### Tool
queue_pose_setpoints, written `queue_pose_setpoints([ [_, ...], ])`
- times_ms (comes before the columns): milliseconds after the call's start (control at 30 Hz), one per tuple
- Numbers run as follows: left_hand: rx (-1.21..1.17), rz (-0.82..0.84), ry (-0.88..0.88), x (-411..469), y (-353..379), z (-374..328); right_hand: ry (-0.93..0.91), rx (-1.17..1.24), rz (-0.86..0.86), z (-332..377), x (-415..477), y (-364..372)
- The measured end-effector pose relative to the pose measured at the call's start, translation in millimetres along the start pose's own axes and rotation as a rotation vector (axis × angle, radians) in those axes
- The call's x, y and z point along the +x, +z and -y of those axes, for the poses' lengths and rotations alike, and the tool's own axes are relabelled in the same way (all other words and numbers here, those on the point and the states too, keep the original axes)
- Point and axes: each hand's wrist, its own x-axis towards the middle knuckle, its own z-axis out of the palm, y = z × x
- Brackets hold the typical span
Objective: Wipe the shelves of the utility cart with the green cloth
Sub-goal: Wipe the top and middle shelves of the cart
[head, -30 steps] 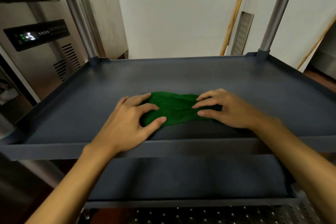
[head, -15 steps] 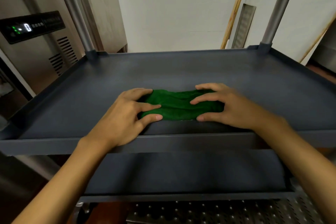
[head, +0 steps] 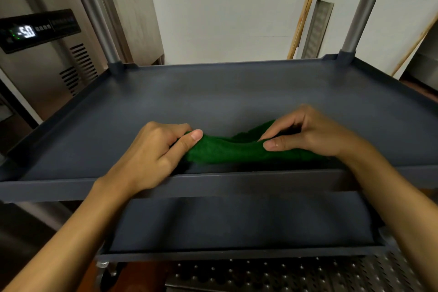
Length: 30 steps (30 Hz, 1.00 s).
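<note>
both hands, left hand [head: 154, 149] and right hand [head: 308, 135], are pinching the green cloth [head: 227, 149] on the shelf [head: 213, 97]; bunching could be leaving streaks unwiped

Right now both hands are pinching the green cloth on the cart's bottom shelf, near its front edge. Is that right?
Not quite. The head view shows the left hand and right hand pinching the green cloth on the shelf above the bottom shelf, which lies bare underneath. The rest holds: the cloth is near the front edge.
</note>
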Motion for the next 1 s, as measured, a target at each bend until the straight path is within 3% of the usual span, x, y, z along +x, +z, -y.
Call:
queue_pose_setpoints([
  [233,-0.064,-0.109,0.004,-6,-3,-5,0.057,0.099,0.107,4,0,-1],
  [400,-0.174,-0.136,-0.211,9,0,4,0.150,0.117,-0.040,1,8,-3],
  [533,0.093,-0.076,-0.285,28,-7,7,0.142,-0.127,-0.172,8,15,-4],
  [600,0.224,-0.147,-0.276,25,-13,6,0.088,-0.284,-0.216,13,16,-4],
  [667,0.208,-0.228,-0.249,9,-18,7,0.083,-0.324,-0.233,22,10,0],
  [800,0.105,-0.074,-0.296,-32,-15,10,0.235,-0.577,-0.013,22,-6,25],
  [867,0.156,-0.032,-0.330,-41,-9,10,0.183,-0.704,-0.015,13,-5,34],
  [1000,0.310,-0.060,-0.354,-33,1,-1,0.063,-0.641,-0.001,8,3,35],
])
